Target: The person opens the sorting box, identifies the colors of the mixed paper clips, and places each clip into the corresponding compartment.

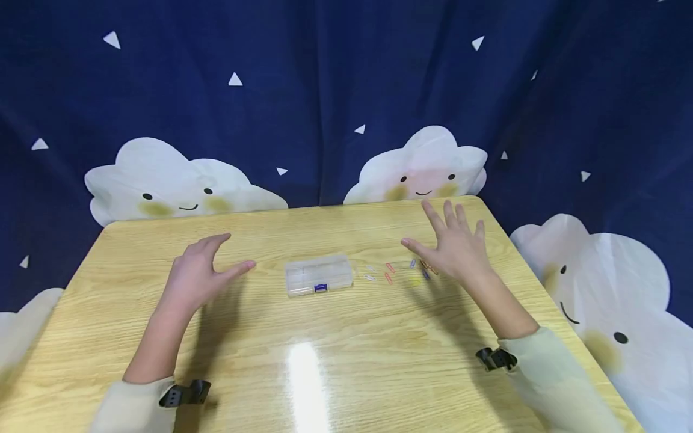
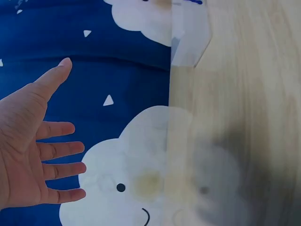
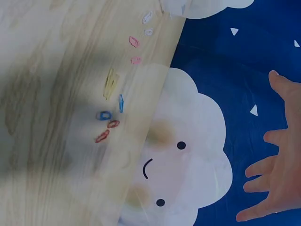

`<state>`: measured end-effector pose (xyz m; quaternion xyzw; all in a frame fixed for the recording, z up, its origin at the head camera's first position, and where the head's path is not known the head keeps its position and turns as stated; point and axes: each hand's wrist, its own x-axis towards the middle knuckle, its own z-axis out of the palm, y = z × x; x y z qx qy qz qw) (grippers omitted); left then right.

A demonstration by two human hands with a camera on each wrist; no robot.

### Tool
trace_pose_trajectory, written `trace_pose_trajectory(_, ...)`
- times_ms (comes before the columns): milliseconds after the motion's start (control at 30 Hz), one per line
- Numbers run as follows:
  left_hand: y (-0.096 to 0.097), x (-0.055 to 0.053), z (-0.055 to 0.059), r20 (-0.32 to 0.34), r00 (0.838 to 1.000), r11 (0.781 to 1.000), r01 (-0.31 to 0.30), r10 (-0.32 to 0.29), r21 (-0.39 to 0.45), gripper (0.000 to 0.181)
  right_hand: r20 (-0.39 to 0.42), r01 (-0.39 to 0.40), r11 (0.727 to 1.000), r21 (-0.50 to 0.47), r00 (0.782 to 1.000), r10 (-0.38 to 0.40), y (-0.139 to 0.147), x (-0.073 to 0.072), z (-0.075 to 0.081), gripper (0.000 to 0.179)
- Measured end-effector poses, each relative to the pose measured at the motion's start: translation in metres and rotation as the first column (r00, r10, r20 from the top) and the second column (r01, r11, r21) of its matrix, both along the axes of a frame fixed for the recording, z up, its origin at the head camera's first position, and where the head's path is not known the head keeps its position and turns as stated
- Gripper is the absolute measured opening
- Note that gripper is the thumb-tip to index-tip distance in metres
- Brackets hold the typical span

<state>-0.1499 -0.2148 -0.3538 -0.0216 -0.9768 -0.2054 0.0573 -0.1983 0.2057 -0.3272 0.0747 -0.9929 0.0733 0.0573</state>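
Observation:
My left hand (image 1: 197, 273) hovers above the table left of a clear plastic box (image 1: 318, 273), thumb and fingers spread apart and holding nothing. The box is lidded and has a blue latch (image 1: 320, 288) at its front. Over the right side, my right hand (image 1: 457, 249) hangs with fingers splayed and nothing in them. Small paper clips lie between the box and this hand: white clips (image 3: 147, 18), pink clips (image 3: 134, 42), yellow clips (image 3: 110, 84), blue clips (image 3: 104, 116) and brownish-red clips (image 3: 102, 136). In the head view the right hand partly overlaps the clips nearest it.
The light wooden table (image 1: 243, 355) reaches back to a dark blue curtain (image 1: 325, 90) printed with smiling clouds and white triangles. A bright light reflection shows on the table's front middle. Each wrist wears a black strap (image 1: 184, 394).

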Motion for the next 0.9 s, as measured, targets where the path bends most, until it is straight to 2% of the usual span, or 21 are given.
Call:
trace_pose_trajectory(333,0.009,-0.003,-0.018,0.043,0.998,0.996,0.047,-0.05,0.071,0.085,-0.009,-0.043,0.999,-0.011,0.999,0.043,-0.008,0.001,-0.014,0.086)
trace_pose_trajectory(900,0.015,-0.004,-0.037,0.117,0.991,0.982,0.045,-0.068,0.185,0.084,-0.108,-0.145,0.989,-0.035,0.984,0.141,-0.02,0.007,-0.036,0.071)
